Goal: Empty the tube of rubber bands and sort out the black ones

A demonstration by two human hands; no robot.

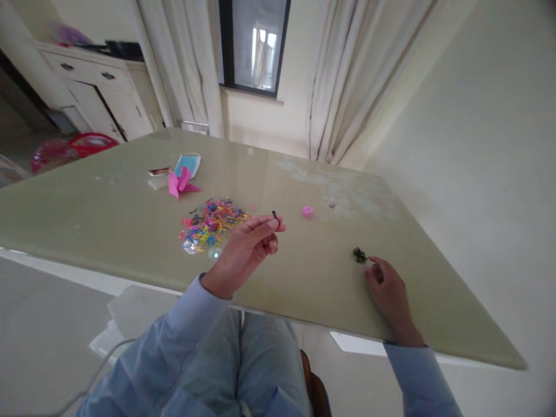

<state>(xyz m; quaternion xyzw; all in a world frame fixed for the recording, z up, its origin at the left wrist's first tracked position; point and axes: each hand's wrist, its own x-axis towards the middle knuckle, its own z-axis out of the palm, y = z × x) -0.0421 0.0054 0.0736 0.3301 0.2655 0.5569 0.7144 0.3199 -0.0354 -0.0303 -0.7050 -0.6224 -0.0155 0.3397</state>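
My left hand [247,246] is raised over the middle of the table, pinching a small black rubber band [275,215] between thumb and fingertips. Part of the band sticks up above the thumb. To the right, my right hand [388,292] rests low by the table's near side, thumb and index finger apart. Its index fingertip reaches the edge of a small heap of black bands [359,255]. Behind my left hand lies a loose pile of thin bands [212,220] in pink, yellow, blue, red and black.
A pink ring-shaped piece [307,212] lies mid-table. Farther left are a pink folded paper shape [181,182], a blue face mask [189,165] and a small brown-and-white item [158,171]. The greenish tabletop [304,284] ends close to my lap; a wall borders the right.
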